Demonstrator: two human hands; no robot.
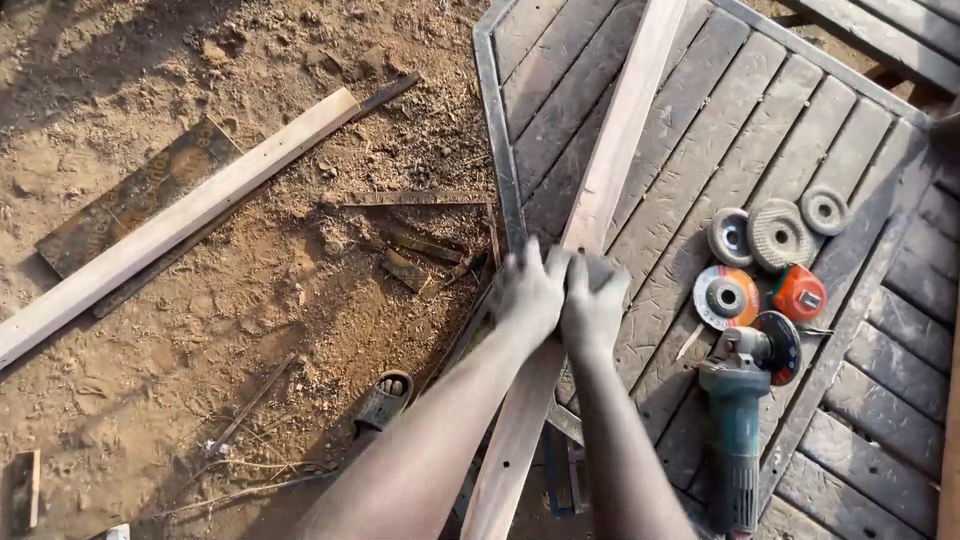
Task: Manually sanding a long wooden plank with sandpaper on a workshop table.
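As both the left hand [528, 292] and right hand [592, 305] press closed onto the plank [615, 150], it looks stiff, light, best gripped mid-length.

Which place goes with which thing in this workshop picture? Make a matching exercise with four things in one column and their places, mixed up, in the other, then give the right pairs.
Things:
1. Angle grinder
2. Sandal
3. Long pale plank
4. Both hands

Places:
A. On the sandy ground, lying diagonally at the left
B. Pressed on the wooden strip that runs across the slatted panel
C. On the slatted panel, just below the grinding discs
D. On the ground beside the panel's left edge, under the left arm

Pairs: 1-C, 2-D, 3-A, 4-B
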